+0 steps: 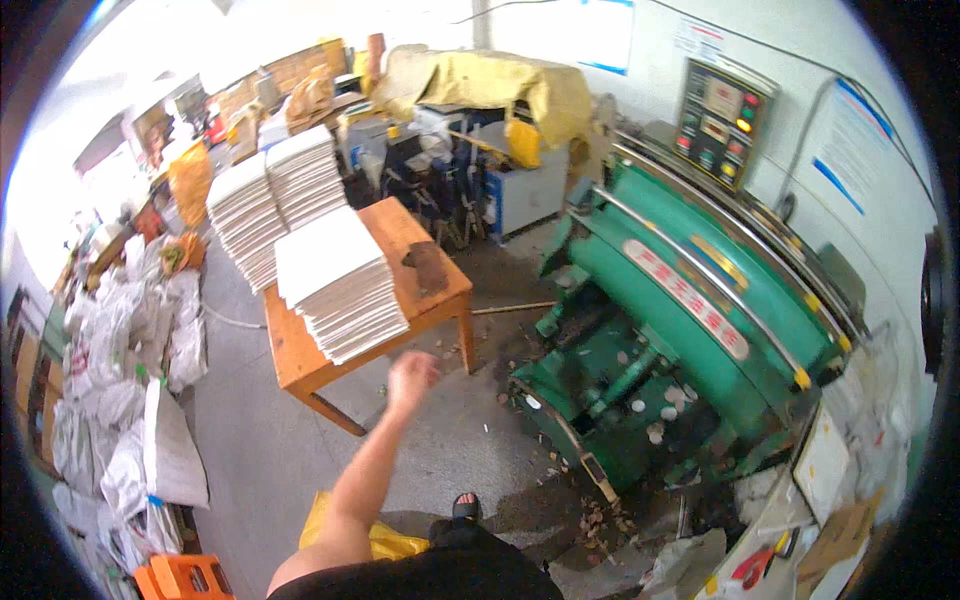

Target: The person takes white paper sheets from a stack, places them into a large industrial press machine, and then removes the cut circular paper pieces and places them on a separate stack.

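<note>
My left hand is stretched out in front of me, near the front edge of a wooden table. Its fingers look curled together, slightly blurred, and I see nothing in them. A tall stack of white sheets stands on the table just beyond the hand, apart from it. Behind that, another stack of sheets rises in two bundles side by side. A dark brown piece lies on the tabletop, to the right of the sheets. My right hand is out of the picture.
A large green machine fills the right side, with a control panel above it. Scraps litter the floor beside its base. White sacks pile up at the left, near an orange crate. Red-handled scissors lie at lower right.
</note>
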`<state>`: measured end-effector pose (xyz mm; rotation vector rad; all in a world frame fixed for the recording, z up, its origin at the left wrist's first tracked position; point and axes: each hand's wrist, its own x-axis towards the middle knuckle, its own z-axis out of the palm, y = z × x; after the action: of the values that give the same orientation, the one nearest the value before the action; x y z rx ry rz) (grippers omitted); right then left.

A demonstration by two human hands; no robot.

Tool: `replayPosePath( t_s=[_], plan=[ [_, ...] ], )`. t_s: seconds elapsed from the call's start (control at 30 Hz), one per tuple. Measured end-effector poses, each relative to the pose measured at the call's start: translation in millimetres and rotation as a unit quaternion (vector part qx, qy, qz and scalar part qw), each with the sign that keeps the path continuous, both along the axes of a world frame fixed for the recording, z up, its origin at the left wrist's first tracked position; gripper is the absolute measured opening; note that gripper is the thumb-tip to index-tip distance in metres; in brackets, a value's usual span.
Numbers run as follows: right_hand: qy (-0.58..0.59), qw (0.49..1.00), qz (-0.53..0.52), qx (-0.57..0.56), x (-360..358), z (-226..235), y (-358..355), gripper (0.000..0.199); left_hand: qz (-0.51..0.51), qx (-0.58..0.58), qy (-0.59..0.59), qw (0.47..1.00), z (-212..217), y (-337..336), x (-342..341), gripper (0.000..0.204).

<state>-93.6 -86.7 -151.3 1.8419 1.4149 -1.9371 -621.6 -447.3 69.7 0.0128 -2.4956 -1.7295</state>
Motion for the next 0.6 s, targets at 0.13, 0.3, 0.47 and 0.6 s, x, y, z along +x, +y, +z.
replayPosePath(
  t_s=[0.13, 0.3, 0.47, 0.6],
  plan=[
    [0.022, 0.993, 0.116, 0.019, -83.0, 18.4, -14.6, 0.03, 0.369, -0.144, 0.236, 0.888, 16.5, -170.5, -103.3, 0.026],
    [0.046, 0.973, 0.225, 0.034, -152.0, 40.4, -41.1, 0.03, 0.368, -0.138, -0.028, 0.919, 45.8, -291.6, -177.9, 0.036],
    [0.089, 0.949, 0.291, 0.077, -172.2, 64.6, -63.8, 0.03, 0.301, 0.045, -0.029, 0.952, 37.0, -319.0, -209.0, 0.028],
    [0.002, 0.948, 0.318, 0.032, -186.8, 13.5, -35.2, 0.029, 0.25, 0.312, 0.02, 0.916, 36.1, -365.0, -152.6, 0.013]
  ],
)
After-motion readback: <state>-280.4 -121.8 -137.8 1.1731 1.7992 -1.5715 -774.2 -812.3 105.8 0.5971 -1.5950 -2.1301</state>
